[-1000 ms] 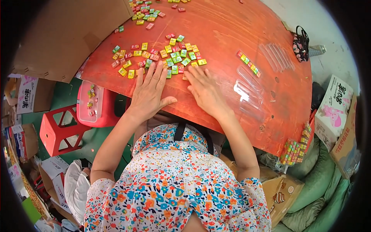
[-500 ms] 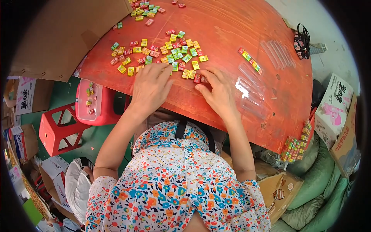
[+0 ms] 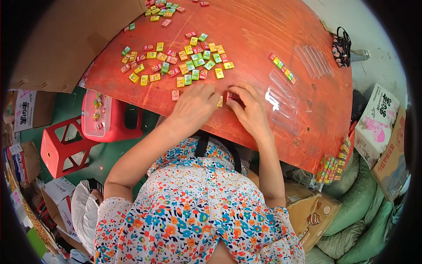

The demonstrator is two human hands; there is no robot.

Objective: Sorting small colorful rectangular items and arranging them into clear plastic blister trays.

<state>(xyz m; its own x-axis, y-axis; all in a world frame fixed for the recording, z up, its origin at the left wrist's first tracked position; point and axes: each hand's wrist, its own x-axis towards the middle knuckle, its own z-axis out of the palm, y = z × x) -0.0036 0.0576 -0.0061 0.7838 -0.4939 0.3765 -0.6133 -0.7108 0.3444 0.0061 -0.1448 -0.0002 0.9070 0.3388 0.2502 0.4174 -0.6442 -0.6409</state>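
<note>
One red box (image 3: 229,96) sits in the right hand (image 3: 249,104), pinched between thumb and fingers, seemingly to steady it; a yellow box (image 3: 220,102) lies between both hands; the left hand (image 3: 195,104) curls, fingertips hidden, so its grip I cannot tell; loose boxes (image 3: 195,61) spread within easy reach; the red table (image 3: 250,35) looks scuffed; a stool (image 3: 52,154) stands on green floor (image 3: 116,152).

Hands (image 3: 250,107) at small boxes (image 3: 195,74), red table (image 3: 263,26).
</note>
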